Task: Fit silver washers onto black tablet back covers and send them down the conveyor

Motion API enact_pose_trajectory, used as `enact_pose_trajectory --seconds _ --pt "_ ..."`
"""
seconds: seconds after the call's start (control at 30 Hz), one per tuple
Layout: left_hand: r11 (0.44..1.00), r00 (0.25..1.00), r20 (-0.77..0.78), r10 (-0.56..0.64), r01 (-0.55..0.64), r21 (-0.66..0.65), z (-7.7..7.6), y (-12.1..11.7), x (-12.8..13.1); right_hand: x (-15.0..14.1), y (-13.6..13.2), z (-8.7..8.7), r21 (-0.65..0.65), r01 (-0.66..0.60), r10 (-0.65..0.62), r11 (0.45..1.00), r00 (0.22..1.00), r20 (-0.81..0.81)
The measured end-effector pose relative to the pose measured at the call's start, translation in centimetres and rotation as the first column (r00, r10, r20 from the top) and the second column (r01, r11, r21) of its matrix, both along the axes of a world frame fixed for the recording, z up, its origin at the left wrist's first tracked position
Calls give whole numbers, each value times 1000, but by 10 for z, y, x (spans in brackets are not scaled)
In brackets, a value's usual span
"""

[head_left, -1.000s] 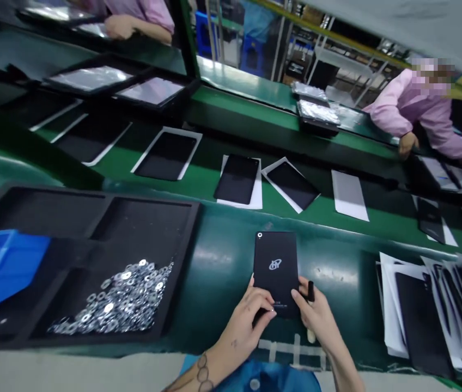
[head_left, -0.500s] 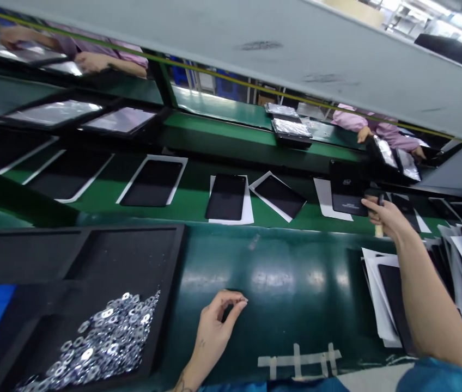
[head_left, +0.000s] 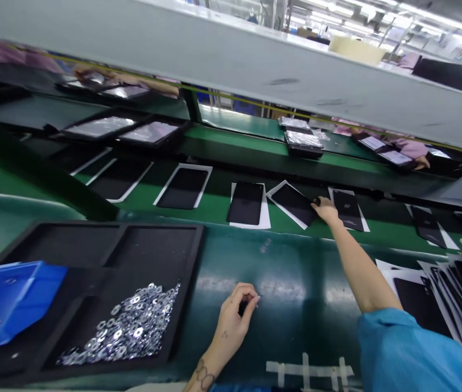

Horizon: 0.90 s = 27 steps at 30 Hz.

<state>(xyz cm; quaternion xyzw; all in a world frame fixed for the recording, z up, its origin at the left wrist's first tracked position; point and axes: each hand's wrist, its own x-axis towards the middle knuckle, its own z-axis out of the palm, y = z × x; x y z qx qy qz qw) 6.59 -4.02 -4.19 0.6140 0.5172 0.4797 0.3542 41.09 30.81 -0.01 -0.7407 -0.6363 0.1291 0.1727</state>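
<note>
My right hand (head_left: 325, 209) reaches out to the green conveyor belt (head_left: 214, 207). It rests against the edge of a black tablet back cover (head_left: 347, 209) that lies on a white sheet, and a small dark thing shows at its fingers. My left hand (head_left: 237, 313) lies on the dark green bench (head_left: 292, 283) close to me, its fingers curled in a pinch on something small and dark that I cannot make out. Just left of my right hand lies a tilted black tablet (head_left: 294, 203) on white paper.
A black tray (head_left: 92, 245) holding a heap of silver washers (head_left: 127, 326) and a blue bin (head_left: 6, 299) sits at the left. Several tablets lie along the belt. A stack of white sheets and black covers (head_left: 439, 294) lies at the right. A person in pink (head_left: 413, 149) works across the line.
My right hand carried the black cover from the bench in front of me out to the belt and set it down on a white sheet. My left hand stayed on the bench, pinched.
</note>
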Motion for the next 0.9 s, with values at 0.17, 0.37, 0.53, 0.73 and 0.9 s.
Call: enact_pose_trajectory --seconds 0.17,0.37,0.53,0.73,0.9 --pt "999 999 13 30 -30 -19 -6 -1 2 9 -26 -4 -100 8 3 995 994 109" --pt "1000 999 49 17 -18 8 -6 1 4 21 -69 -1 -94 22 -12 995 994 109" --pt "999 998 38 -48 47 22 -8 0 -2 7 -91 42 156 23 -16 987 999 -46" --pt "997 991 121 48 -40 -67 -7 -2 -14 -16 -164 118 450 -216 219 866 975 46" --pt "999 998 67 -11 14 -43 2 0 -11 -26 -181 82 374 -193 204 907 979 11"
